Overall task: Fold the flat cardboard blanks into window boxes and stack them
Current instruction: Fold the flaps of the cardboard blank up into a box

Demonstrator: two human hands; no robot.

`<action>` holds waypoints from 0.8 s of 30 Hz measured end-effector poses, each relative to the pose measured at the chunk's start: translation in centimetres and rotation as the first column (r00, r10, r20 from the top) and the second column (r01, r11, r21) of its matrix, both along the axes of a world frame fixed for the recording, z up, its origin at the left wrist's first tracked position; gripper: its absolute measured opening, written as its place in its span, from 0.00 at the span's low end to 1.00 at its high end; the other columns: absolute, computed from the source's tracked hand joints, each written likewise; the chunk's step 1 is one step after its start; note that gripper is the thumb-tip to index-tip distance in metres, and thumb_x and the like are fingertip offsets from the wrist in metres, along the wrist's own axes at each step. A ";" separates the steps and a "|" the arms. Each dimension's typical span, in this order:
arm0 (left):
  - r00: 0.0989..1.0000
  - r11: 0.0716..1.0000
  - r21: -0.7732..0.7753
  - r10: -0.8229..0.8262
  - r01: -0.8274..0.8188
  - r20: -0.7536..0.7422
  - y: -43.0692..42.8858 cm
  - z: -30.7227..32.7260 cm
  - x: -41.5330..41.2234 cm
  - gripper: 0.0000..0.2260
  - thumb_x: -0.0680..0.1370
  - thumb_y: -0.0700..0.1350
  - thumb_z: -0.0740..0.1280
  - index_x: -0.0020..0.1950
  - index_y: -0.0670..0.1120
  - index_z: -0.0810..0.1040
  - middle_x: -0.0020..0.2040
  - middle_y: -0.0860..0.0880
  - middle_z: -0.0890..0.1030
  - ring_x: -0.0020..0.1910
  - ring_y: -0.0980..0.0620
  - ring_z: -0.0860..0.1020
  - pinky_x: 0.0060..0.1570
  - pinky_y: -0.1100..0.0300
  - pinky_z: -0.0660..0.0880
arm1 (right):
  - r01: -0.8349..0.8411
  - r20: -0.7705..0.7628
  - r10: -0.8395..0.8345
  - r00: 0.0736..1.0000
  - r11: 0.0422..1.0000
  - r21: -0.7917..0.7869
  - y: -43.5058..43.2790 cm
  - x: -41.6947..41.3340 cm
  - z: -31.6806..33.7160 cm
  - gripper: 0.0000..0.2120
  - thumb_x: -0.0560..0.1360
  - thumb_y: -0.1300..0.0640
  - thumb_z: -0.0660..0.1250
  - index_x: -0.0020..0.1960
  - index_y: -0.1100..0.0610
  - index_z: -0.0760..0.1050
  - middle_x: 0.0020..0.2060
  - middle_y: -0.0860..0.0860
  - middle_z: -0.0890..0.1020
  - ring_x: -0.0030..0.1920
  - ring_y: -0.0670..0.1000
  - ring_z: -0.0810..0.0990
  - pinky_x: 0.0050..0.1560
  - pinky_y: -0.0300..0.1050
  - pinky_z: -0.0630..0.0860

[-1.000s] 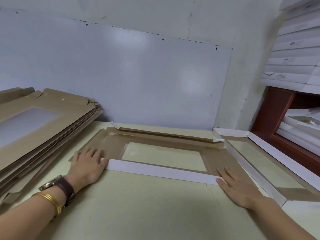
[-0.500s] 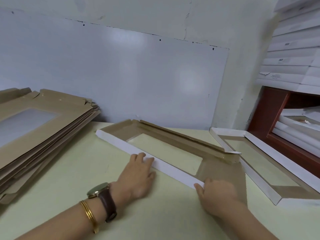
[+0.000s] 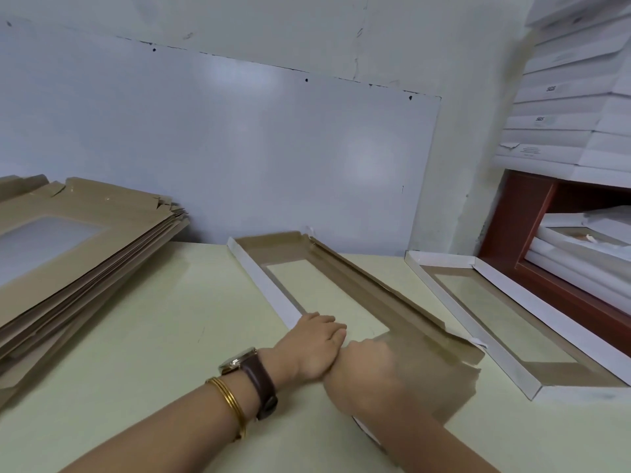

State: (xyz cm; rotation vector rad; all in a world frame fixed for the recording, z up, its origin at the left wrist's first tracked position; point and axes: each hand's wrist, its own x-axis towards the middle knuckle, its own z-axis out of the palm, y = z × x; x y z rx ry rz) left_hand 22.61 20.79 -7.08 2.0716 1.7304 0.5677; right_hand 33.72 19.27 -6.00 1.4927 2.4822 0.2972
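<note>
Brown cardboard blank (image 3: 433, 370) half folded: left hand (image 3: 314, 346) curls its fingers over the white wall (image 3: 266, 285), right hand (image 3: 368, 380) is too blurry to call. One white window box (image 3: 546, 308) looks done, and there's a big flat brown pile (image 3: 102, 240) still to go.

Left edge: a stack of flat blanks (image 3: 85, 254) covers it, rising toward the wall.
Near left: bare tabletop (image 3: 164, 336) lies open between that stack and the part-folded box (image 3: 341, 281).
Centre: the part-folded box lies slantwise with its white side wall raised. The left hand (image 3: 314, 349) and right hand (image 3: 368, 373) touch at its near end.
Right: a finished window box (image 3: 495, 319) lies just beside it, with a narrowing wedge of tabletop between.
Far edge: the wall panel (image 3: 239, 148) closes it off.
Right edge: a red shelf frame (image 3: 512, 216) loaded with white boxes (image 3: 563, 138).
</note>
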 end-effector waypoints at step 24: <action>0.913 0.970 -0.241 -0.064 -0.038 -0.403 0.1 1.9 -4.0 0.21 0.79 0.44 0.55 0.72 0.53 0.70 0.71 0.51 0.71 0.72 0.48 0.65 0.71 0.53 0.63 | -0.069 -0.198 0.041 0.979 0.988 -0.136 8.7 8.2 0.3 0.21 0.82 0.43 0.48 0.72 0.48 0.66 0.72 0.49 0.67 0.73 0.49 0.62 0.69 0.50 0.63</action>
